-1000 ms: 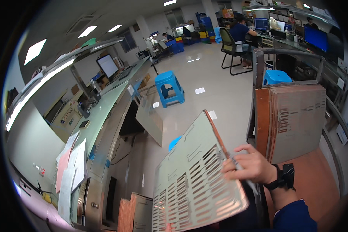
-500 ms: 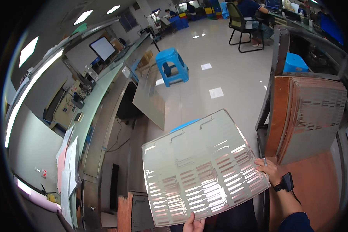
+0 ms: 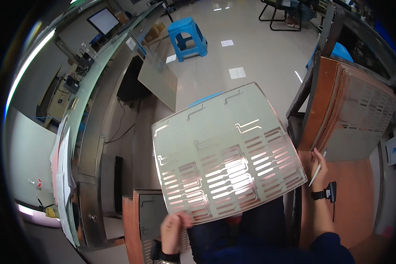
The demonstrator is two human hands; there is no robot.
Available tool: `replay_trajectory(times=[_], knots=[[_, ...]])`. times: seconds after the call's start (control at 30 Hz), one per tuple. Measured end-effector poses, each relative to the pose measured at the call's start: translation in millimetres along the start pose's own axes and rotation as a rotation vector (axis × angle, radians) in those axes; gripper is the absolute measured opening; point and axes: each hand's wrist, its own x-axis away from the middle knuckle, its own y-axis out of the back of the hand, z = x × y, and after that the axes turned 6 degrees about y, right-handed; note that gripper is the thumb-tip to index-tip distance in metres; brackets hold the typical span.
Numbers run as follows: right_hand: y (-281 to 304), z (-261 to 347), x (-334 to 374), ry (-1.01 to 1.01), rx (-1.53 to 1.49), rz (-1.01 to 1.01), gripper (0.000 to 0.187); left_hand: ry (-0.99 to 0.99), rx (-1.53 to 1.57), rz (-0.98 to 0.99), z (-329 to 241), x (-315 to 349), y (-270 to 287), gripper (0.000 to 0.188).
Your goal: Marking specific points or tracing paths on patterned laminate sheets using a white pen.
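A large, thin circuit board panel point(image 3: 215, 127), pale grey-green with shiny copper traces and rows of pads, lies tilted before me. My left hand point(image 3: 175, 226), slightly blurred, is closed on its lower left corner. My right hand point(image 3: 320, 169) is off the panel, just beyond its right edge, with a slim white pen point(image 3: 317, 169) between the fingers. Its fingertips are close to the lower edge of a stack of similar panels point(image 3: 361, 110) in the rack on the right; I cannot tell whether they touch.
Another panel stack point(image 3: 150, 213) stands low at left, beside an orange-brown board point(image 3: 130, 220). A long bench point(image 3: 90, 83) with papers point(image 3: 65, 185) runs along the left. Ahead are a blue stool point(image 3: 187, 37) and a leaning panel point(image 3: 158, 81). A dark metal rack frame point(image 3: 323, 39) rises at right.
My right hand has let go of the panel's right edge and moved to the rack stack, pen showing. My left hand has shifted left along the lower edge to the corner. The view has tipped down.
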Motion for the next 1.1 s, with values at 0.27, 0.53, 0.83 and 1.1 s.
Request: replay_trajectory(times=[0.27,0.53,0.83,1.1], knots=[[-1.4,75.5,12.4,-0.397,-0.512,-0.106,0.029,-0.100,-0.214,-0.527,58.4,-70.0,70.0,0.021],[-4.7,133.3,11.8,-0.083,0.023,0.112,0.027,-0.014,-0.243,-0.354,55.9,-82.0,82.5,0.015],[-7.4,126.1,25.3,-0.018,0.241,0.212,0.028,-0.109,-1.063,-0.427,14.7,-80.5,77.1,0.029],[-5.2,125.5,20.3,-0.080,0.119,0.171,0.027,-0.158,-0.720,-0.523,21.3,-78.6,71.0,0.030]])
